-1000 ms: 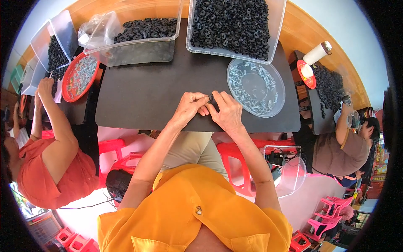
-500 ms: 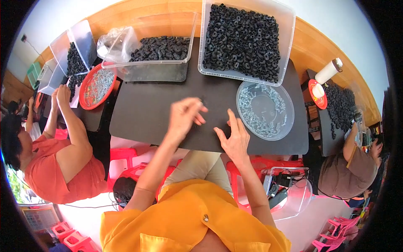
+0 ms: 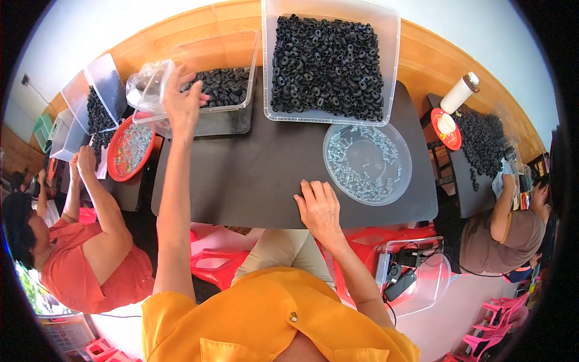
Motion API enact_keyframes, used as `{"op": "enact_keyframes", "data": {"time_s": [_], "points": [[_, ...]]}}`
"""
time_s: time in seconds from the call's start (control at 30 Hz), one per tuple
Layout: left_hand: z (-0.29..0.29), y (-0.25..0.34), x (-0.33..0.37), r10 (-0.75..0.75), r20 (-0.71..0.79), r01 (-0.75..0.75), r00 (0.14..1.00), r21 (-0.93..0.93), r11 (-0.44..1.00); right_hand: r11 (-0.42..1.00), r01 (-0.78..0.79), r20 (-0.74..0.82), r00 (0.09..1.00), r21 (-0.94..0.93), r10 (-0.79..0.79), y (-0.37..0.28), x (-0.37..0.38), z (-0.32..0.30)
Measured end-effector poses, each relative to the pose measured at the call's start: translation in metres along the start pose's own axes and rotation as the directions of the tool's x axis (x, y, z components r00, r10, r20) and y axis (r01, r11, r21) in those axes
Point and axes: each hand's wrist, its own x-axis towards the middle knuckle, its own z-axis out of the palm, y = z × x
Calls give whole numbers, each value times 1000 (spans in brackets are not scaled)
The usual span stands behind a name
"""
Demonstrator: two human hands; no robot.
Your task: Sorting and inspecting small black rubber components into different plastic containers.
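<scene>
My left hand (image 3: 183, 102) reaches over the clear bin (image 3: 208, 113) at the back left. Its fingers are spread and nothing shows in them. Below those fingers lie many small black plastic parts (image 3: 226, 85). My right hand (image 3: 321, 210) rests on the near part of the dark table (image 3: 253, 175), palm down, fingers loosely bent and slightly apart, with nothing visible in it. To its right is a round clear tray (image 3: 368, 163) of small metal springs. A larger clear bin (image 3: 391, 78) behind the tray holds many black ring-shaped pieces (image 3: 329, 69).
On the left, a person in a red top (image 3: 90, 259) works beside a red tray (image 3: 122, 175) of small metal pieces. At the right, another person (image 3: 491, 238) sits near a black heap (image 3: 479, 142) and a white bottle (image 3: 459, 93). A clear box with cables (image 3: 410, 259) stands below the table.
My left hand has moved from mid-table, where a small dark piece was at its fingertips, up and left over the bin. My right hand has drawn slightly nearer and its fingers have bent.
</scene>
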Motion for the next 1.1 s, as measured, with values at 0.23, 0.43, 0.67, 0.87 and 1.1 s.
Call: {"op": "enact_keyframes", "data": {"time_s": [0.23, 0.43, 0.67, 0.87, 1.1], "points": [[82, 12, -39, 259, 332, -343, 907, 227, 912, 1000, 10, -10, 1000, -3, -10, 0, 1, 1], [152, 11, -46, 277, 608, -550, 744, 324, 770, 1000, -8, -17, 1000, 19, 8, 0, -2, 3], [190, -31, -51, 112, 640, -541, 760, 528, 654, 1000, -9, -26, 1000, 20, 9, -1, 0, 0], [175, -20, -63, 274, 526, -499, 805, 351, 792, 1000, -6, -37, 999, 15, 7, -1, -2, -5], [95, 10, -108, -186, 686, 421, 704, -191, 887, 986, -158, -335, 928, 43, 163, 50, 12, -69]]}}
